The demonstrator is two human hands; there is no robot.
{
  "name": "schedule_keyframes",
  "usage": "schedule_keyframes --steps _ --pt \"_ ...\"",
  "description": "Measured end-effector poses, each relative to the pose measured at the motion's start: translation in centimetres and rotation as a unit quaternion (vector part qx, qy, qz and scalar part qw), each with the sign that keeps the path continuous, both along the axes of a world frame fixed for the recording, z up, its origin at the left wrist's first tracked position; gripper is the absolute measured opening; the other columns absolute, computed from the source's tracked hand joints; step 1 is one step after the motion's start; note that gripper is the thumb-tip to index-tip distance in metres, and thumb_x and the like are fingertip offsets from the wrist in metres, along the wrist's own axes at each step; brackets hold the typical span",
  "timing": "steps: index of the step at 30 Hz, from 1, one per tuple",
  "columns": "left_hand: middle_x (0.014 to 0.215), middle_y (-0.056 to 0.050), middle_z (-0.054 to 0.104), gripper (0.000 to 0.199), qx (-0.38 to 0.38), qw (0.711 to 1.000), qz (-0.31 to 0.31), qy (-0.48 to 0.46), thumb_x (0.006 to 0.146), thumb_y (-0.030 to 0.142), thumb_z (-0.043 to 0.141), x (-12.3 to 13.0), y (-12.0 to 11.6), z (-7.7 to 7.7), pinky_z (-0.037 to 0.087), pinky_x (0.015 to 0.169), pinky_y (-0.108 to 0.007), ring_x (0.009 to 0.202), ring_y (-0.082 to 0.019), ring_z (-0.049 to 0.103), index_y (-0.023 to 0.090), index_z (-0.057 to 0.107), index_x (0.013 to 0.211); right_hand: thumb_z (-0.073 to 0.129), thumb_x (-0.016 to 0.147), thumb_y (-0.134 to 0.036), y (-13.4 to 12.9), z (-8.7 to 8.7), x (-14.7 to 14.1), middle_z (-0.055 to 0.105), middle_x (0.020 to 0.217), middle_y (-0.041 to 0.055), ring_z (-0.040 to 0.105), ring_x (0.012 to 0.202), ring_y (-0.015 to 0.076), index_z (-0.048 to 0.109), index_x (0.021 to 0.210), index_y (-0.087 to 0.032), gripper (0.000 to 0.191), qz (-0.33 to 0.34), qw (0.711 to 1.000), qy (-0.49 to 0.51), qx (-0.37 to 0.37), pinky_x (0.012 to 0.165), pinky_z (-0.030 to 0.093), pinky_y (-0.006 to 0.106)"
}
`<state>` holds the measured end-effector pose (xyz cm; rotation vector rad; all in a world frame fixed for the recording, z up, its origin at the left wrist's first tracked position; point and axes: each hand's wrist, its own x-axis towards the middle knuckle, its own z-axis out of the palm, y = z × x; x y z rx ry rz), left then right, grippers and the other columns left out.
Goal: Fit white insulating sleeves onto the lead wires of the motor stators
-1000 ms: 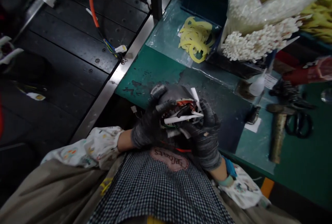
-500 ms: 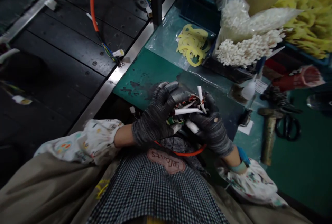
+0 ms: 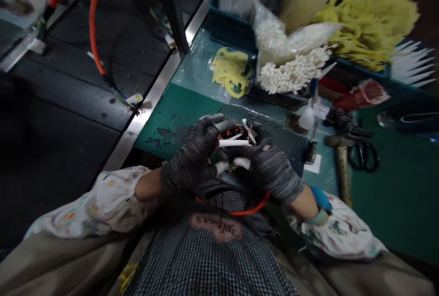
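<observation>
Both hands wear grey striped gloves and hold one wired assembly (image 3: 236, 132) between them at the green table's near edge. My left hand (image 3: 194, 152) wraps round its left side. On the right side, my right hand (image 3: 272, 161) is closed round it. White sleeves (image 3: 233, 143) and red and dark wires show between the fingers. Much of the assembly is hidden by the gloves. An orange cable (image 3: 252, 210) curves below the hands, over the checked apron (image 3: 209, 259).
Yellow rings (image 3: 231, 72) lie beyond the hands. A bag of small white pieces (image 3: 291, 65) and a bin of yellow parts (image 3: 366, 31) stand farther right. A hammer (image 3: 343, 163), black scissors (image 3: 365, 155) and red roll (image 3: 361, 96) lie right. Metal-edged dark track (image 3: 78, 81) runs left.
The view has shifted, so the table items appear farther left. Both hands still hold the assembly, which looks turned slightly, its upright white sleeve now leaning left.
</observation>
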<state>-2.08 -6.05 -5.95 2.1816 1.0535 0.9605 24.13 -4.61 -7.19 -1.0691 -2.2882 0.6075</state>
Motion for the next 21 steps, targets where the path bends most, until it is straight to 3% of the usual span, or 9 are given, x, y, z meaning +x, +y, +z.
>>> schedule_keyframes --steps 5,7,9,11,13,15,18,21 --pt "0.166 -0.018 0.063 0.085 -0.094 0.993 -0.073 -0.001 0.108 0.047 0.08 -4.0 4.2 -0.9 0.066 0.121 -0.053 0.147 -0.035 0.07 0.028 0.037 0.179 0.071 0.115 -0.043 4.7 -0.4 -1.4 0.088 0.12 0.0045 0.084 0.105 0.0269 0.09 0.125 -0.031 0.025 0.115 0.993 -0.016 0.018 0.106 0.074 0.05" --pt "0.163 -0.018 0.067 0.084 -0.055 0.997 -0.035 0.041 0.109 0.05 0.078 -5.3 4.5 -1.0 0.071 0.112 -0.053 0.14 -0.036 0.074 0.03 0.037 0.18 0.065 0.119 -0.042 5.9 -0.7 -2.4 0.088 0.119 0.0044 0.083 0.104 0.0251 0.089 0.125 -0.03 0.028 0.122 0.992 -0.004 0.045 0.101 0.075 0.046" --pt "0.158 -0.017 0.069 0.082 0.048 0.992 0.054 0.106 0.107 0.049 0.081 -5.9 4.0 -0.8 0.071 0.108 -0.056 0.137 -0.039 0.074 0.031 0.043 0.178 0.062 0.12 -0.041 6.3 -1.0 -3.6 0.085 0.13 0.0055 0.083 0.112 0.0242 0.086 0.127 -0.029 0.029 0.105 0.992 0.013 0.063 0.102 0.074 0.044" --pt "0.144 -0.013 0.077 0.063 0.146 0.972 0.073 0.172 0.108 0.034 0.079 -5.9 3.3 -0.3 0.071 0.105 -0.054 0.128 -0.035 0.077 0.031 0.058 0.168 0.056 0.121 -0.039 6.2 -1.3 -4.4 0.082 0.135 0.0061 0.082 0.116 0.0228 0.083 0.126 -0.028 0.03 0.068 0.994 0.05 0.067 0.103 0.074 0.043" --pt "0.131 -0.008 0.083 0.045 0.188 0.957 -0.01 0.219 0.108 0.015 0.069 -5.4 2.8 0.5 0.07 0.104 -0.047 0.119 -0.03 0.08 0.03 0.072 0.151 0.046 0.121 -0.033 5.9 -1.4 -4.5 0.082 0.133 0.0046 0.081 0.118 0.0209 0.077 0.129 -0.03 0.032 0.009 0.994 0.093 0.057 0.105 0.073 0.042" --pt "0.127 -0.007 0.086 0.04 0.18 0.95 -0.076 0.242 0.106 0.008 0.062 -4.6 2.8 1.4 0.069 0.106 -0.045 0.117 -0.028 0.081 0.026 0.08 0.136 0.044 0.119 -0.029 5.9 -1.2 -3.6 0.083 0.126 0.0023 0.082 0.114 0.0206 0.073 0.13 -0.032 0.031 -0.057 0.989 0.11 0.083 0.103 0.074 0.041" --pt "0.129 -0.01 0.086 0.029 0.155 0.945 -0.055 0.282 0.107 0.016 0.066 -3.3 2.3 2.1 0.068 0.11 -0.049 0.12 -0.031 0.082 0.024 0.084 0.129 0.055 0.115 -0.035 7.2 -0.5 0.2 0.082 0.12 0.0063 0.08 0.111 0.0261 0.074 0.123 -0.028 0.022 -0.157 0.969 0.093 0.163 0.101 0.072 0.047" --pt "0.128 -0.014 0.087 0.034 0.21 0.918 -0.014 0.338 0.104 0.009 0.066 -2.5 0.3 1.6 0.071 0.099 -0.05 0.116 -0.035 0.084 0.02 0.084 0.131 0.068 0.106 -0.038 9.5 -0.1 4.8 0.077 0.126 0.0138 0.074 0.12 0.0343 0.077 0.118 -0.023 0.022 -0.254 0.943 0.06 0.206 0.109 0.065 0.061"
